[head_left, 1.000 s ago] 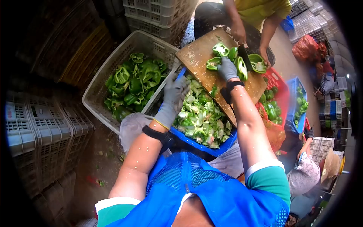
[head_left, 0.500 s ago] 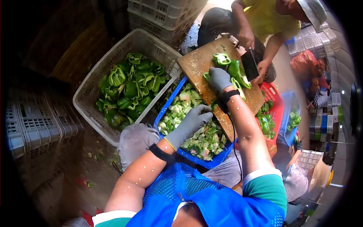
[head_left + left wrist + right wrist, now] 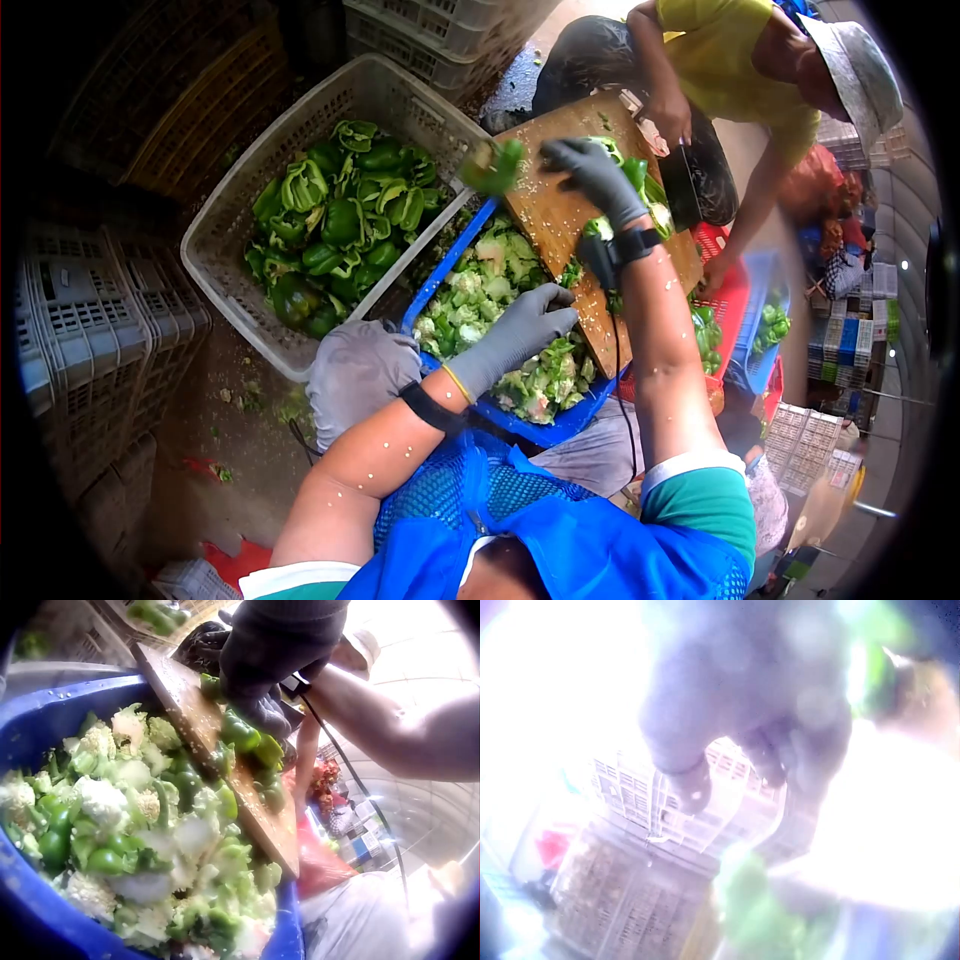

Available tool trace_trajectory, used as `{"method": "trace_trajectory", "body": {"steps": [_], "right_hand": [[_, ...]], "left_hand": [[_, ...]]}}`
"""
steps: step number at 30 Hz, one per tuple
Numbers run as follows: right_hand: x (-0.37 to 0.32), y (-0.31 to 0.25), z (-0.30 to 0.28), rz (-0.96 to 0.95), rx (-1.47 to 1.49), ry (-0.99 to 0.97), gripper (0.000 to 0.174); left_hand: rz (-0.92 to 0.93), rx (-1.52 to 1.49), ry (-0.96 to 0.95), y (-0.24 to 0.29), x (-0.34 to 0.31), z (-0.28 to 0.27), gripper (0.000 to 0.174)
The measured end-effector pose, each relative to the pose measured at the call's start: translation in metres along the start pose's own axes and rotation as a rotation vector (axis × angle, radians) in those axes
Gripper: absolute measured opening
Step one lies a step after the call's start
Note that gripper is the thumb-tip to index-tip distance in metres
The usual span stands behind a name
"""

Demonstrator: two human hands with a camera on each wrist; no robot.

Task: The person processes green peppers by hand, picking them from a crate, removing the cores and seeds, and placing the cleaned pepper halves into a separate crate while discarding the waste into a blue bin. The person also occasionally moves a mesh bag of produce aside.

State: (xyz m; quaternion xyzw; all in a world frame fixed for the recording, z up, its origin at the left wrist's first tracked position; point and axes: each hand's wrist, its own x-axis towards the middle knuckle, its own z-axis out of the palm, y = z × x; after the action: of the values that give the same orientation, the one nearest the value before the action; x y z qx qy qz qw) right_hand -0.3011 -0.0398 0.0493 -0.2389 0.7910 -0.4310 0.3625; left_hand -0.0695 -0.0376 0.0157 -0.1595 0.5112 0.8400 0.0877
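Observation:
My gloved right hand (image 3: pixel 595 180) is over the upper part of the wooden board (image 3: pixel 540 215), its fingers spread and bent with nothing between them. Left of it, a blurred green pepper piece (image 3: pixel 492 168) is in the air near the pale crate's edge. In the right wrist view, the right hand (image 3: pixel 750 690) is dark against glare. My left hand (image 3: pixel 520 332), loosely curled, hovers over the blue tub (image 3: pixel 560 432) of chopped green and white pieces, beside the board's lower edge. The left wrist view shows the left hand (image 3: pixel 277 667) in front of peppers (image 3: pixel 244 735) on the board.
A pale crate (image 3: pixel 225 305) at the left holds green peppers. Across the board, a person in a yellow top (image 3: pixel 720 60) holds a dark-bladed knife (image 3: pixel 680 190) and reaches toward a red crate (image 3: pixel 735 300). A blue crate (image 3: pixel 765 345) stands beside it; stacked crates are at far left.
My right hand has moved up and off the peppers, and a pepper piece is now in the air to its left. My left hand has come from the tub's left side to the board's edge.

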Motion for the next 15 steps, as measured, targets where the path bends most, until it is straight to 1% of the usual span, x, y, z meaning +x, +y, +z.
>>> {"method": "trace_trajectory", "body": {"steps": [1, 2, 3, 4, 6, 7, 9, 10, 11, 12, 13, 14, 15], "right_hand": [[0.009, 0.002, -0.015, -0.073, -0.234, 0.139, 0.048], [0.021, 0.013, -0.029, -0.085, -0.498, 0.256, 0.045], [0.032, 0.025, -0.042, -0.066, -0.759, 0.382, 0.043], [0.029, 0.018, -0.043, 0.056, -1.053, 0.463, 0.040], [0.030, 0.043, -0.033, 0.071, -1.144, 0.382, 0.038], [0.030, 0.047, -0.023, 0.130, -1.175, 0.426, 0.040], [0.020, 0.050, -0.010, 0.025, -1.126, 0.397, 0.042], [0.008, 0.042, 0.000, -0.026, -1.099, 0.387, 0.044], [-0.004, 0.032, 0.006, 0.067, -0.904, 0.298, 0.047], [0.000, 0.067, 0.000, -0.181, -0.562, 0.209, 0.053], [-0.021, 0.055, 0.016, -0.219, -0.164, 0.080, 0.058], [-0.046, 0.040, 0.030, -0.210, 0.003, -0.013, 0.058], [-0.063, 0.033, 0.035, -0.338, -0.072, -0.145, 0.055]], "left_hand": [[0.005, 0.009, 0.001, 0.001, -0.001, 0.000, 0.037], [0.018, -0.013, 0.008, 0.002, 0.000, -0.001, 0.037], [0.032, -0.033, 0.018, 0.002, 0.002, -0.001, 0.036], [0.045, -0.054, 0.030, 0.001, 0.004, -0.002, 0.036], [0.078, -0.030, 0.068, -0.005, 0.012, -0.006, 0.036], [0.092, -0.020, 0.087, -0.005, 0.014, -0.008, 0.036], [0.025, -0.197, 0.209, -0.001, 0.017, -0.012, 0.040], [-0.007, -0.283, 0.267, 0.003, 0.019, -0.015, 0.042], [-0.013, -0.381, 0.361, 0.004, 0.019, -0.018, 0.047], [-0.006, -0.490, 0.433, 0.009, 0.019, -0.020, 0.047], [0.000, -0.601, 0.504, 0.018, 0.017, -0.023, 0.048], [0.006, -0.711, 0.573, 0.027, 0.013, -0.025, 0.049], [0.072, -0.787, 0.526, 0.035, 0.009, -0.028, 0.045]]}}
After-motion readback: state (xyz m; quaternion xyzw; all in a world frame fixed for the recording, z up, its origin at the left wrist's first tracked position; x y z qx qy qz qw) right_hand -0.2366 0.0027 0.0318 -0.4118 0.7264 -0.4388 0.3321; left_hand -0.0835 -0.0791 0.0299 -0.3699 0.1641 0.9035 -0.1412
